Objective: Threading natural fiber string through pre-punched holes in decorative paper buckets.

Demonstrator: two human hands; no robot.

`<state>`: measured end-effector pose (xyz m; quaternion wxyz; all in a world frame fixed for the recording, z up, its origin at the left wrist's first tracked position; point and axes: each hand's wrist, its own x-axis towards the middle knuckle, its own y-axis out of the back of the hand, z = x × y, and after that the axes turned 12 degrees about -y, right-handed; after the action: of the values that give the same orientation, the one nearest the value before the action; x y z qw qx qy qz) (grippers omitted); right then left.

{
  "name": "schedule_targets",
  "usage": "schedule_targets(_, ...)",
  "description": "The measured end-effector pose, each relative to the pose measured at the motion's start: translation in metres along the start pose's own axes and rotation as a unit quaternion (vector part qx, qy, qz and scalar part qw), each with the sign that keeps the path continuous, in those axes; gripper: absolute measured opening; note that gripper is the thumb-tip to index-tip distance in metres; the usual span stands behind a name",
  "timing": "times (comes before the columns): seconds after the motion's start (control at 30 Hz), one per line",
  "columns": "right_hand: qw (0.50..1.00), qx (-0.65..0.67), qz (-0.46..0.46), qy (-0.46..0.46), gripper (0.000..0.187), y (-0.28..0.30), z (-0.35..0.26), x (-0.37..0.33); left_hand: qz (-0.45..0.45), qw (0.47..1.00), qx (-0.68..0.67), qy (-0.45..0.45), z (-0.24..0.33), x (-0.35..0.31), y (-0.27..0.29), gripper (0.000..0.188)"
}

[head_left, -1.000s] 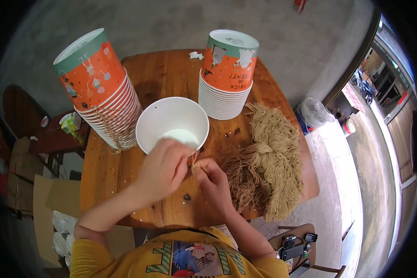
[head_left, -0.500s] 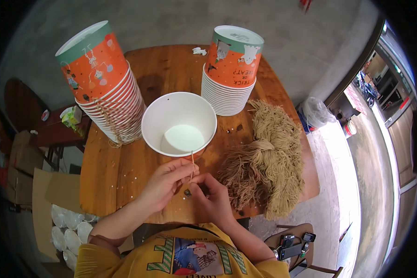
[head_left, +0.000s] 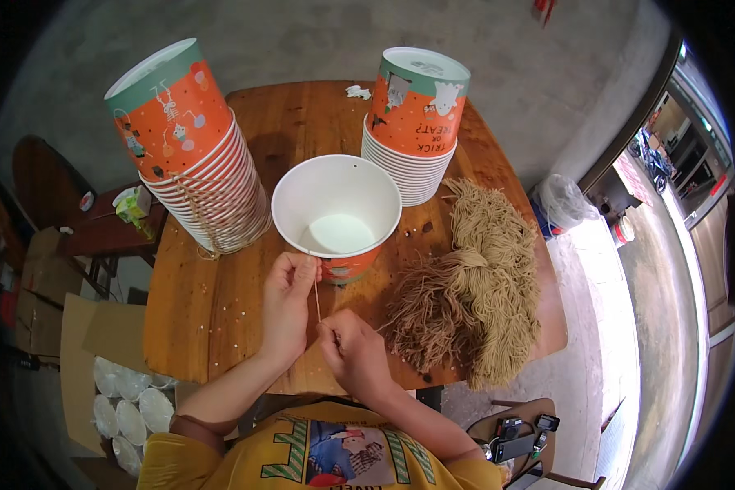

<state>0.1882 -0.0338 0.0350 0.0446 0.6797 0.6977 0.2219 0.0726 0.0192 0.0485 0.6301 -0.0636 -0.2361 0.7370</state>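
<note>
A white-lined paper bucket [head_left: 335,192] with an orange and green outside stands upright in front of me, a small hole near its far rim. At its near rim my left hand [head_left: 287,309] is closed in a pinch on a thin tan cord [head_left: 318,300]. The cord's upper end lies by the rim; whether it passes through the wall I cannot tell. Lower down and to the right, my right hand [head_left: 358,353] is closed on the same cord, which is stretched between both hands. To the right lies a large bundle of tan cords [head_left: 494,278].
On the wooden table [head_left: 220,327] rise two stacks of upturned buckets, one left [head_left: 175,118] with cords around it, one right [head_left: 420,102]. A cardboard box [head_left: 110,331] of white round items stands lower left. A chair [head_left: 490,416] carries small black devices.
The bucket has shifted slightly right and away, showing more of its outside. My left hand has moved up and left to its rim; the right hand has moved down, so more cord shows between them.
</note>
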Motion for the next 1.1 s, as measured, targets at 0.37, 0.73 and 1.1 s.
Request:
schedule_targets(0.37,0.999,-0.042,0.010,0.019,0.020,0.015,-0.013,-0.005,-0.137,0.913,0.329,-0.199,-0.017,-0.016,0.018,0.019)
schedule_targets(0.73,0.964,0.224,-0.069,-0.125,0.011,0.110,-0.061,0.001,-0.236,0.745,0.557,-0.280,0.030,0.016,-0.029,0.037)
schedule_targets(1.1,0.799,0.545,-0.070,-0.243,0.019,0.102,-0.035,0.055,-0.314,0.765,0.525,-0.204,0.083,0.075,0.055,0.017)
